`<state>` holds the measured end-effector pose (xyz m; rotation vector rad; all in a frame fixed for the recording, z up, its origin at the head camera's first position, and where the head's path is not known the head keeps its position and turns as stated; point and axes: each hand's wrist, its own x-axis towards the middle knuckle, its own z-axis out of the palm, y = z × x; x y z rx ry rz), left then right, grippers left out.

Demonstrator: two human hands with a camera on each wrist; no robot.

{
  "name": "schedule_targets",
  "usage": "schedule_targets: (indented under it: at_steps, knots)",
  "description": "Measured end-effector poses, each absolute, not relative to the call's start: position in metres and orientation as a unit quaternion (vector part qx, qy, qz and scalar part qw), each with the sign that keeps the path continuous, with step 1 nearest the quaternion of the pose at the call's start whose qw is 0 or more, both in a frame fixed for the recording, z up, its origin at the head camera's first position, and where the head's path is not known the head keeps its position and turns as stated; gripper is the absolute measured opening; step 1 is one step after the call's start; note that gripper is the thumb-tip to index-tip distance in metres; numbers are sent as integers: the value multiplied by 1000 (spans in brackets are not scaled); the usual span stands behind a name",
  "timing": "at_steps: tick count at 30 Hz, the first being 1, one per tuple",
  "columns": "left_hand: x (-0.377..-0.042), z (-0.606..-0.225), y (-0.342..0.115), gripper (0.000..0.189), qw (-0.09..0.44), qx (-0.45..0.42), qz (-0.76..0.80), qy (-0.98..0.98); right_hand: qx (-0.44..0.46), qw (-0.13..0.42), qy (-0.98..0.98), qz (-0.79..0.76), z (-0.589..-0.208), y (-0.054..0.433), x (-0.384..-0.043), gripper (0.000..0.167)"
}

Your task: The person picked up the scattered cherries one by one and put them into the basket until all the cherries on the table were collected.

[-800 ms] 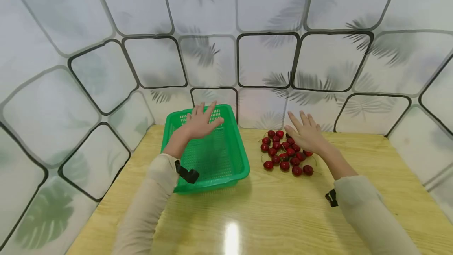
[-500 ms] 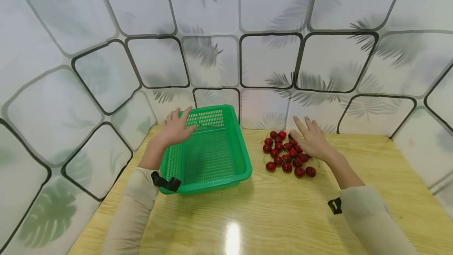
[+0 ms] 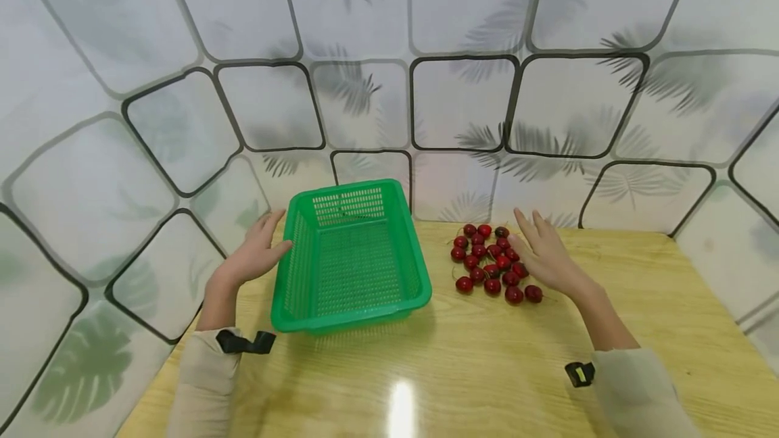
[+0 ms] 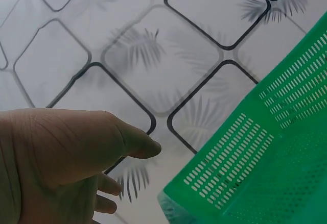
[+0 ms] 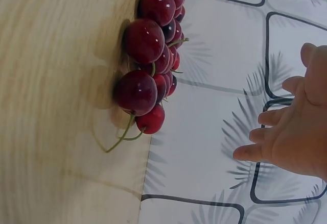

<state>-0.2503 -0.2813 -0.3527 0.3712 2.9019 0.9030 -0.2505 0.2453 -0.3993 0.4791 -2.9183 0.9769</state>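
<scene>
A green plastic basket with slotted walls stands on the table, bare inside. My left hand is at its left side, fingers extended, thumb toward the rim; in the left wrist view a gap shows between the thumb and the basket. Dark red cherries, several with green stems, lie in a loose cluster right of the basket. Over the cluster's right edge hovers my right hand, fingers spread and holding nothing. The right wrist view shows that hand raised apart from the cherries.
The light wood table backs onto a wall covering with a dark-lined stone and leaf pattern, which also rises on the left and right. Each wrist wears a black strap. Bare wood separates basket and cherries.
My left hand has moved left and toward me, from over the basket to beside its left wall. My right hand has shifted slightly right and toward me. Basket and cherries stay put.
</scene>
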Motion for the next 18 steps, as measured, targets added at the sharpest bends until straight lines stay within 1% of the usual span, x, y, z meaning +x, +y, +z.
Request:
schedule_targets:
  at_steps: [7,10,14,18]
  knots:
    - [-248,-391,-298,68,33,129,364,922,142,21,-925,352,-409,247,-243,68]
    - [-247,-411,-302,67,41,122,419,899,143,23,-920,365,-414,247,-241,67]
    - [-246,-438,-304,66,55,100,504,856,133,11,-912,387,-418,250,-234,66]
    - [-247,-456,-296,63,51,92,600,793,122,7,-905,407,-419,253,-229,65]
